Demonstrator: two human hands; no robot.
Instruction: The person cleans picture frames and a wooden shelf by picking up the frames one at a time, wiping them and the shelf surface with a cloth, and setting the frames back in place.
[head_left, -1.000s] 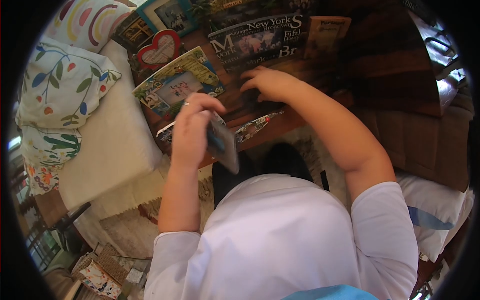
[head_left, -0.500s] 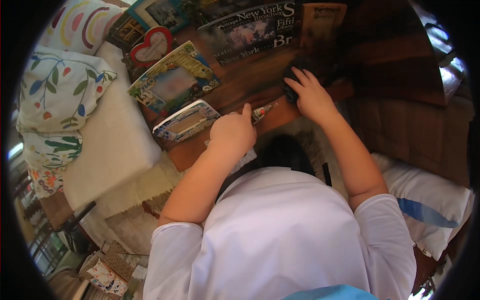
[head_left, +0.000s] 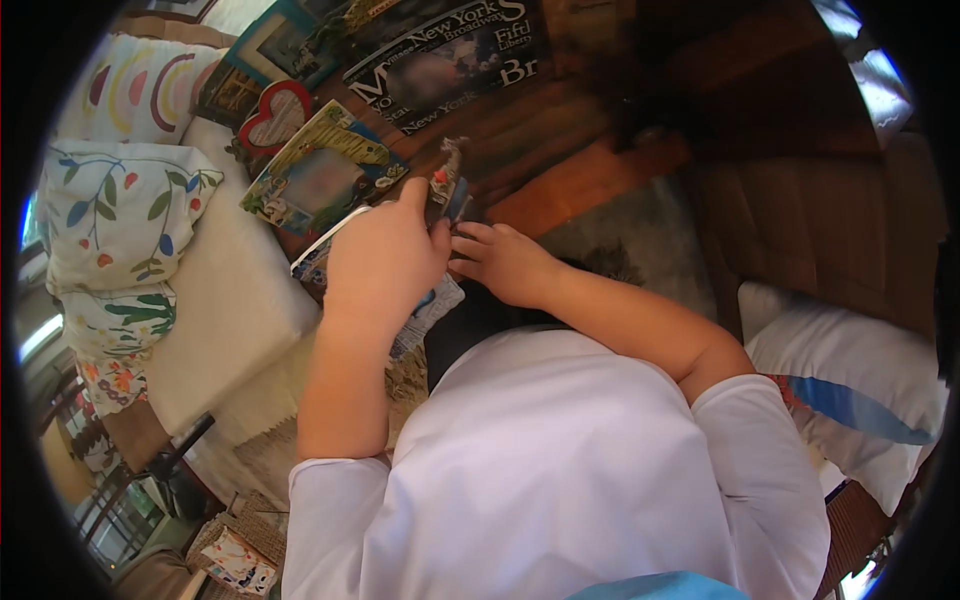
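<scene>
My left hand (head_left: 385, 255) is closed round a small decorated picture frame (head_left: 444, 185), seen nearly edge-on, with a red detail near its top. A greyish patterned cloth (head_left: 430, 320) hangs below that hand. My right hand (head_left: 508, 265) is at the frame's lower edge, its bent fingertips close to my left thumb; the exact contact is partly hidden. Behind my left hand, a blue-and-white frame (head_left: 312, 262) shows only in part. A colourful yellow-green picture frame (head_left: 285, 205) stands farther back on the wooden table (head_left: 590, 185).
A red heart-shaped frame (head_left: 275, 115), a teal frame (head_left: 285, 45) and a black New York frame (head_left: 445, 65) stand at the back. To the left is a pale sofa (head_left: 225, 270) with patterned cushions (head_left: 130, 205). A brown sofa (head_left: 820, 235) and white-blue cushions (head_left: 850, 390) are right.
My right hand has left the dark thing on the table and come left to the held frame. My left hand has moved left with the frame and cloth.
</scene>
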